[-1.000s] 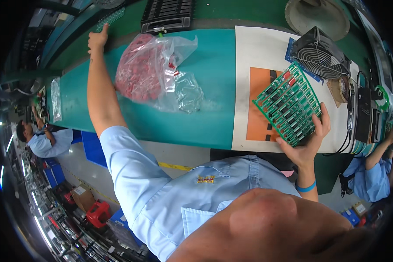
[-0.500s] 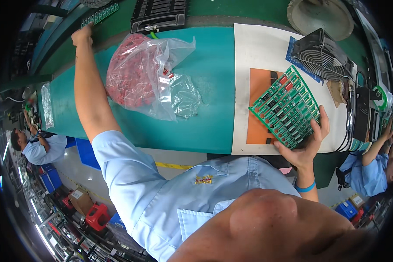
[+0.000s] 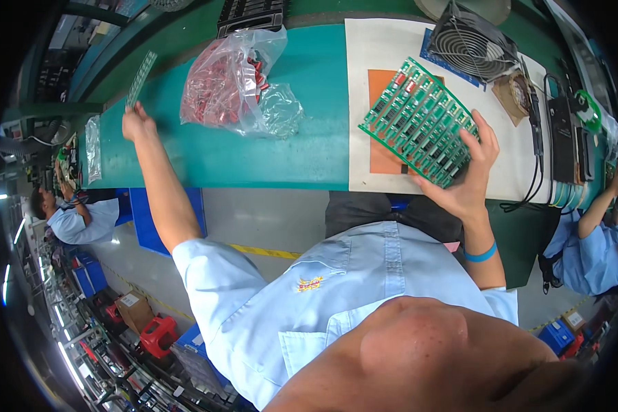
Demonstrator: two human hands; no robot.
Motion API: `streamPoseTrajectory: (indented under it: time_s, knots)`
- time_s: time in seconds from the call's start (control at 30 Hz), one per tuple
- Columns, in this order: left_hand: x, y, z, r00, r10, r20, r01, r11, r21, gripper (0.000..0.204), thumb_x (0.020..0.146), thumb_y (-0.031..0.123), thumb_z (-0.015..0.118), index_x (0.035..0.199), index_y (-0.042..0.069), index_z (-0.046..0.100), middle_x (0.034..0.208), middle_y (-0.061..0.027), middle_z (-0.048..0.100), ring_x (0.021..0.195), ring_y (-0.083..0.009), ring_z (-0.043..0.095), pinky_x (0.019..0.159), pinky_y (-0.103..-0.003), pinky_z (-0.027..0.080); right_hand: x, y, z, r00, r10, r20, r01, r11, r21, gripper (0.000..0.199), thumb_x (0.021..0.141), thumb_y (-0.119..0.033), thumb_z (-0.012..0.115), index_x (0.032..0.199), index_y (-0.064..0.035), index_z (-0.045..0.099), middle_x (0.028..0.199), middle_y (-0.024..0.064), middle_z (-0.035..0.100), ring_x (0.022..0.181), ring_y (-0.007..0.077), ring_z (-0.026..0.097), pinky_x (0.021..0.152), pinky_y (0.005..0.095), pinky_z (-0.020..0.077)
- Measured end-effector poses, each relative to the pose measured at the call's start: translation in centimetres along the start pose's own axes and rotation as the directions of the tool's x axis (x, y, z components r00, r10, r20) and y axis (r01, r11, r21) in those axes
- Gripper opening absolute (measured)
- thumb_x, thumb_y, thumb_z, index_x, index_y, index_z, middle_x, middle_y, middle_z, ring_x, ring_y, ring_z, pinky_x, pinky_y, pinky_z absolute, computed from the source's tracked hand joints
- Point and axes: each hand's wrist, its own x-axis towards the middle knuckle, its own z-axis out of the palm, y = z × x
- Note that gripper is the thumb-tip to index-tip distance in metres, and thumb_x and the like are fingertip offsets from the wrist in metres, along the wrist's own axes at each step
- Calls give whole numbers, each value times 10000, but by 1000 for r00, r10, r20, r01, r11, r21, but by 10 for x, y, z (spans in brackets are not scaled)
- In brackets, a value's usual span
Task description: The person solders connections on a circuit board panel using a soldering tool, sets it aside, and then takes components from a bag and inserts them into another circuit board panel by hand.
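Note:
Far out to the left, my left hand pinches one end of a narrow green circuit board strip, which points up and away from my fingers. My right hand grips the lower right edge of a large green circuit board panel, thumb below and fingers along its side. Rows of small parts cover the panel, with a couple of red ones near its top corner. It is tilted above an orange sheet, hiding much of it. Between my hands lies a clear bag of red parts on the green mat.
A black fan with a wire guard stands at the back right on the white sheet. Nearby are a brown holder and black cables. A black rack stands behind the bag. Co-workers sit to either side.
My left hand has drawn back from the far left, bringing a narrow board strip off the green surface there. The panel stays in my right hand; the whole view has shifted.

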Motion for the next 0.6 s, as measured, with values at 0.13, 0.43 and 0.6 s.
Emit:
streamPoseTrajectory:
  time_s: [0.13,0.43,0.6]
  knots:
    - [-40,-23,-56,994,65,-85,-67,998,-13,633,911,280,816,1386,-48,558,1335,-262,617,1179,-333,642,990,-441,552,-3,1,1,1000,-26,-8,26,998,53,943,646,-370,962,1438,-119,517,1596,241,415,1421,444,400,1176,560,347]
    - [-114,-41,-110,942,231,-246,-239,971,-5,531,950,183,784,1390,-20,569,1345,-234,612,1186,-306,630,1009,-411,536,-6,3,0,998,-51,-42,56,992,109,937,618,-266,960,1443,-109,545,1579,220,440,1408,438,409,1166,534,387]
    - [-209,68,-137,679,720,-147,-692,559,-458,499,925,143,800,1368,7,614,1327,-179,648,1158,-301,649,989,-378,540,-9,9,-1,998,-38,-52,42,996,79,955,608,-257,961,1452,-109,539,1581,209,437,1405,434,412,1161,530,396]
